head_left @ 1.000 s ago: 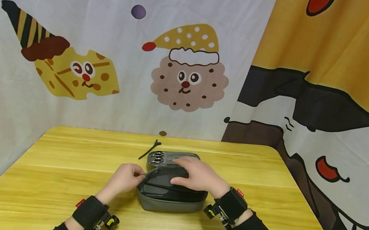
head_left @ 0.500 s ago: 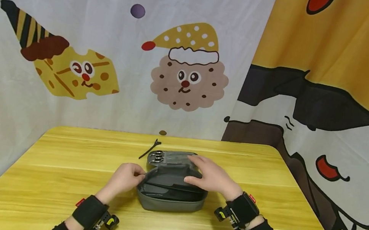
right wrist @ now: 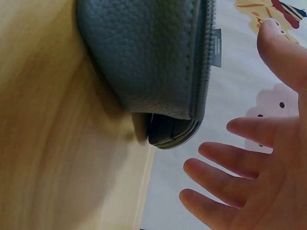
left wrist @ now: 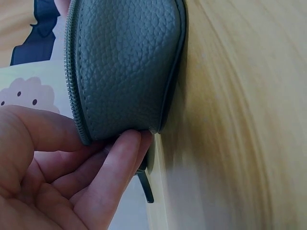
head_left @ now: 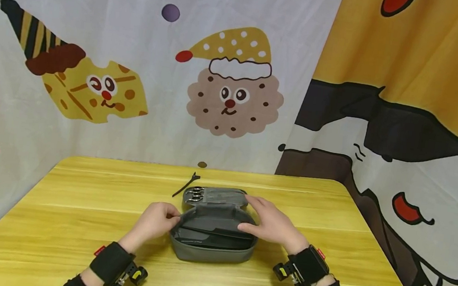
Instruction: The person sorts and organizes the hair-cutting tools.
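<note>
A grey zippered case (head_left: 211, 256) stands on the table, its lid folded back. Several scissors (head_left: 195, 195) show their silver finger rings at the lid's left, beside a clear pocket. Black flat things lie in the case's main part. My left hand (head_left: 155, 224) pinches the case's left end near the zip; in the left wrist view its thumb and fingers meet at the corner of the pebbled case (left wrist: 127, 62). At the case's right side hovers my right hand (head_left: 271, 223), fingers spread and holding nothing; the right wrist view shows a gap between its fingertips and the case (right wrist: 144, 57).
A black hair clip (head_left: 186, 185) lies behind the case, to its left. The wooden table (head_left: 73, 219) reaches back to a cartoon-printed curtain (head_left: 126, 140). Each wrist carries a black strap with a small camera.
My right hand has moved right, from over the open case to its right side, uncovering the lid's pocket and the inside. My left hand keeps its place at the left end.
</note>
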Motion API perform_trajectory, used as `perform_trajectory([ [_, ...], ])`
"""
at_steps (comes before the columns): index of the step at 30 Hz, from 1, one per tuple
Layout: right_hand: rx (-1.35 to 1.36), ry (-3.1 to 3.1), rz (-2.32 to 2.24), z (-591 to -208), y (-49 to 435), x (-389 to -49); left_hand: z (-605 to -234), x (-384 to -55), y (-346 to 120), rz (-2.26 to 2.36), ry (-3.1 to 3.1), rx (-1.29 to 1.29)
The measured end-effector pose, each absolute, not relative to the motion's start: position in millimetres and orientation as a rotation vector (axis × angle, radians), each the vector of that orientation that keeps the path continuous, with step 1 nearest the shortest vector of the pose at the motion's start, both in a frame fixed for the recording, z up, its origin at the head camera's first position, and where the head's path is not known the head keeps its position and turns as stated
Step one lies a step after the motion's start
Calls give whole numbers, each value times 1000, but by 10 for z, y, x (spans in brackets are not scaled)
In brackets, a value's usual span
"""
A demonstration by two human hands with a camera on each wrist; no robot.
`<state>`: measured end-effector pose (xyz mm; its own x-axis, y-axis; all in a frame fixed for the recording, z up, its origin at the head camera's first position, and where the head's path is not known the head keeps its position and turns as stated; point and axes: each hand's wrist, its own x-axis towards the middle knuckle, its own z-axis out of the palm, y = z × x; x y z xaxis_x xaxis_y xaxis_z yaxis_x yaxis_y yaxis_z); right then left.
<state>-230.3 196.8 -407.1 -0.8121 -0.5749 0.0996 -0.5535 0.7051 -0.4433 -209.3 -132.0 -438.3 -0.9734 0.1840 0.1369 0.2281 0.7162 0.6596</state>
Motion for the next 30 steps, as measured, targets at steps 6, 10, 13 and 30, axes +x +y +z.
perform_trajectory([
  [6, -878, 2882, -696, -4116, 1998, -2299, -4390, -2095, -1324, -1101, -2849, -351],
  [10, -831, 2900, -672, -4148, 2000, -2306, -4390, -2094, -1322, -1101, -2850, -351],
  [13, -819, 2902, -667, -4173, 1999, -2318, -4387, -2093, -1320, -1101, -2850, -351],
  [30, -925, 2932, -651, -4277, 1927, -2372, -4384, -2104, -1324, -1101, -2855, -360],
])
